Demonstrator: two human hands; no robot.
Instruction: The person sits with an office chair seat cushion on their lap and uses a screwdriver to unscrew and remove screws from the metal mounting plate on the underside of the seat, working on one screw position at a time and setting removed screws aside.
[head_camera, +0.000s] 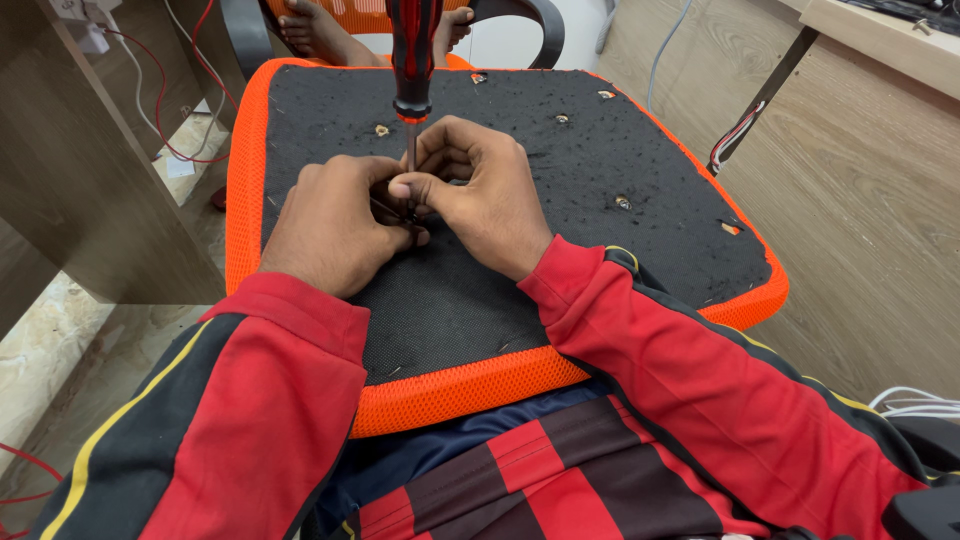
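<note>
Head view: the screwdriver (413, 70) is stood near upright, its long axis running toward twelve o'clock, its tip pinched between the closed left hand (335, 225) and the nearer right hand (480, 190) on the upturned seat base (620, 150).

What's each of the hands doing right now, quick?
Left hand: fingers curled shut, pinching at the screwdriver tip on the seat cushion underside; what it pinches is hidden.
Right hand: closed around the screwdriver's shaft near the tip.

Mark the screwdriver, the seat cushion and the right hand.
screwdriver (414, 60), head view, on the red-and-black handle.
seat cushion (640, 150), head view, on the bare black underside fabric.
right hand (485, 195), head view, on the back of the hand.
</note>
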